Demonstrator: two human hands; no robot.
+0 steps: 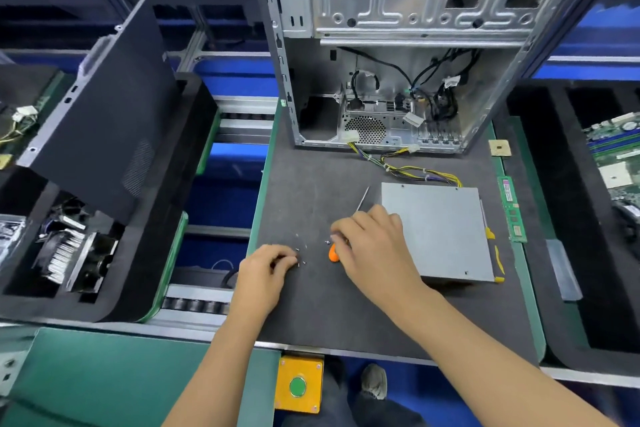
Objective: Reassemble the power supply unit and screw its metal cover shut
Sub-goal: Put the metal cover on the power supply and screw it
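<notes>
The power supply unit (436, 229), a grey metal box with its cover on, lies on the dark mat (311, 305) at centre right; yellow and black cables run from its far edge. My right hand (374, 246) grips the orange-handled screwdriver (333, 252) just left of the unit, its thin shaft pointing away. Several small screws (302, 258) lie loose on the mat. My left hand (266, 270) rests there with curled fingertips on the screws; whether it pinches one is hidden.
An open computer case (381, 45) stands upright behind the mat. A RAM stick (512, 208) lies to the right of the unit. Black foam trays with parts sit at left (86, 218) and right (588, 184). A yellow box with a green button (298, 386) sits at the near edge.
</notes>
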